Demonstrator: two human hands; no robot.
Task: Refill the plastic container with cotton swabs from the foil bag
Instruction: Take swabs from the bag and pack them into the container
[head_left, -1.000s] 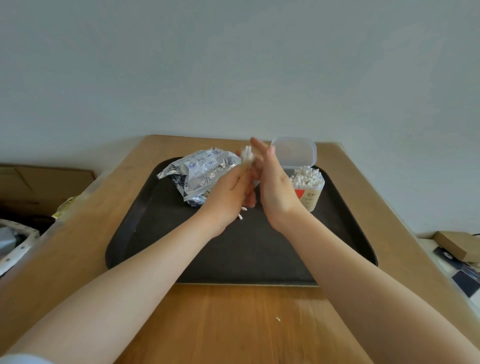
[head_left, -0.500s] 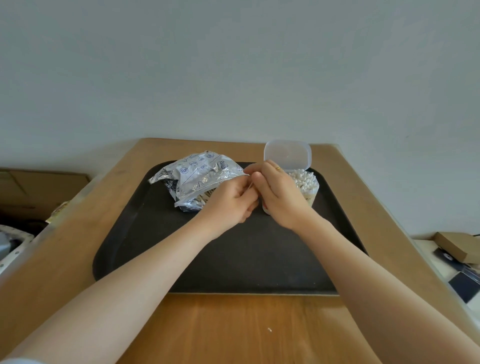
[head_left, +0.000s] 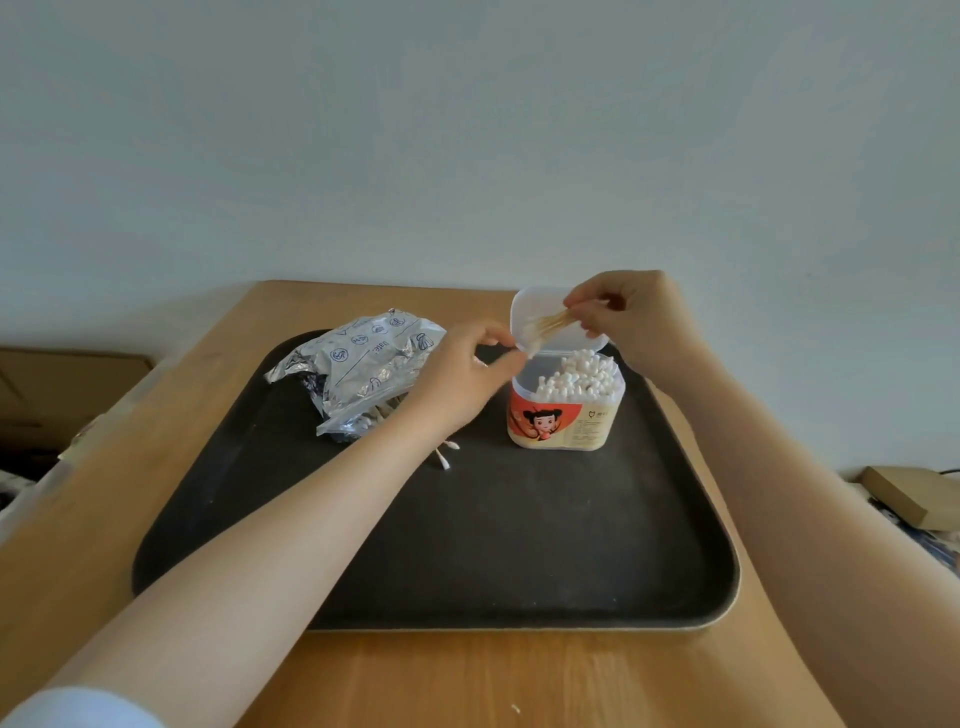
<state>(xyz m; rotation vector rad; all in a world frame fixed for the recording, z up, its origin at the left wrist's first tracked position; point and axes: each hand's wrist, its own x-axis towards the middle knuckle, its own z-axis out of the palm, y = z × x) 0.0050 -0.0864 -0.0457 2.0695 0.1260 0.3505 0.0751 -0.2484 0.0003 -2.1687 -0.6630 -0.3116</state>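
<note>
Swabs first: your right hand (head_left: 636, 317) is pinching a small bundle of wooden-stick cotton swabs (head_left: 545, 325) between thumb and fingertips, fingers curled tight around the stick ends. The bundle pokes out to the left of those fingers, hanging in the air just above the open mouth of the clear plastic container with the red cartoon label (head_left: 566, 410). Behind the bundle you can see the container's translucent flip lid (head_left: 545, 317) standing up.

Your left hand (head_left: 460, 374) sits just left of the container, thumb and forefinger brought close together right at the white tips of that same bundle. Whether they're really gripping the tips or just touching them, I can't tell from this angle.

The container is already packed with white-tipped swabs standing upright, right below your right fingers. The crumpled silver foil bag with blue print (head_left: 363, 374) lies to the left of your left fingers, partly behind that hand, its open end facing you with a few swabs showing inside. Two loose cotton swabs (head_left: 445, 454) lie just under your left wrist.

Everything sits on the dark rounded-corner serving tray (head_left: 467, 545), which rests on the light wooden table (head_left: 467, 680).
</note>
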